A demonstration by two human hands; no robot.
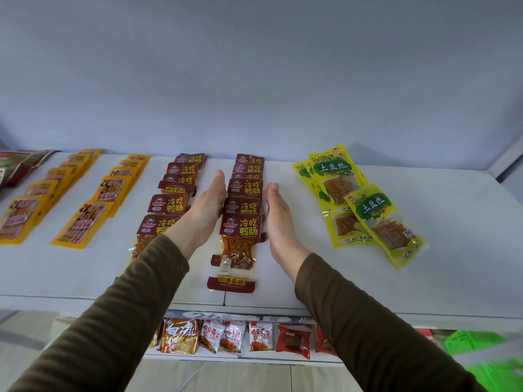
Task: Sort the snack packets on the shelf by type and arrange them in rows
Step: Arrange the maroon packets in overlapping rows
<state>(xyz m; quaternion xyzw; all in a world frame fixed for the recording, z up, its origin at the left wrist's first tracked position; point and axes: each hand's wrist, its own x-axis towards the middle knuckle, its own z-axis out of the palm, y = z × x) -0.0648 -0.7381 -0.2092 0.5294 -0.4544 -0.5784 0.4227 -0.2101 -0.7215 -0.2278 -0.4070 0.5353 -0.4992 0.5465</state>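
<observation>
On the white shelf (452,250) a row of dark red snack packets (244,210) runs from front to back in the middle. My left hand (206,207) stands flat and on edge against the row's left side. My right hand (278,216) stands the same way on its right side. Both hands have straight fingers and hold nothing. A second row of the same red packets (172,190) lies just left of my left arm, partly hidden by it. Several yellow-green packets (359,202) lie in a loose overlapping pile to the right.
Two rows of orange-yellow packets (110,193) (36,199) lie further left, with red-green bags (19,162) at the far left edge. A lower shelf (235,339) holds other snack packets. A green basket (486,352) is at the bottom right.
</observation>
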